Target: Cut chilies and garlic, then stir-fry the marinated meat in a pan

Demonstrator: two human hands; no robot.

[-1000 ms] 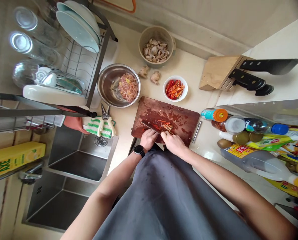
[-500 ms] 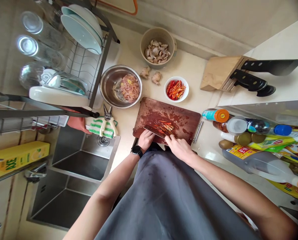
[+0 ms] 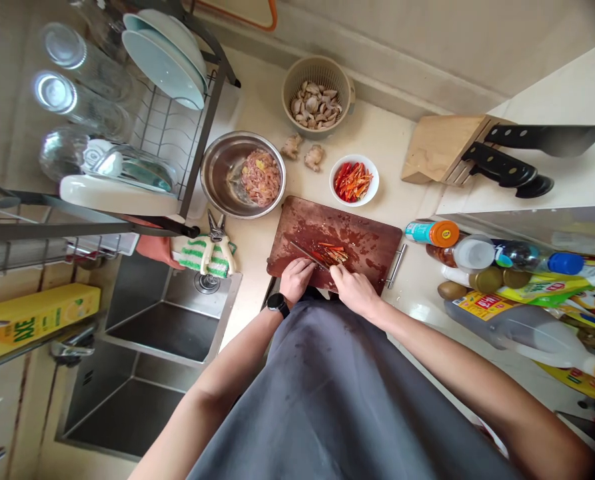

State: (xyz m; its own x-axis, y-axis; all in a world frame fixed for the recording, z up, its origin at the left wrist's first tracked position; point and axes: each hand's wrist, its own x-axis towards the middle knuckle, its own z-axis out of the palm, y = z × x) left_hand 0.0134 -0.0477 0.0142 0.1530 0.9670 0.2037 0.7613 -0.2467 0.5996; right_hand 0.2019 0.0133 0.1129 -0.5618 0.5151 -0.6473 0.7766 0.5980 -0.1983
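- Surface: your cream kitchen countertop [image 3: 392,147] ran along a wall, with a steel double sink [image 3: 164,327] to your left.
- Board: a stained wooden cutting board [image 3: 327,227] lay in front of you, a metal handle [image 3: 396,265] on its right end.
- Cut item: chilli strips [image 3: 334,253] lay in a small pile near the board's middle, touching the end of a kitchen knife [image 3: 304,252].
- Left hand [image 3: 296,280]: curled and closed, just below the blade, wearing a black watch [image 3: 277,303].
- Right hand [image 3: 354,291]: fingers [image 3: 338,275] curved down beside the strips. You could not tell which hand gripped the knife's handle.
- Nearby: a white bowl [image 3: 374,187] of sliced red chilli, two ginger knobs [image 3: 292,147], and a steel bowl [image 3: 203,177] of chopped meat [image 3: 260,177].
- Edges: kitchen shears [image 3: 216,230] on a green-striped sponge [image 3: 207,260] lay at the sink rim, left of the board. Bottles, including an orange-capped canister [image 3: 431,233], stood close to its right end.
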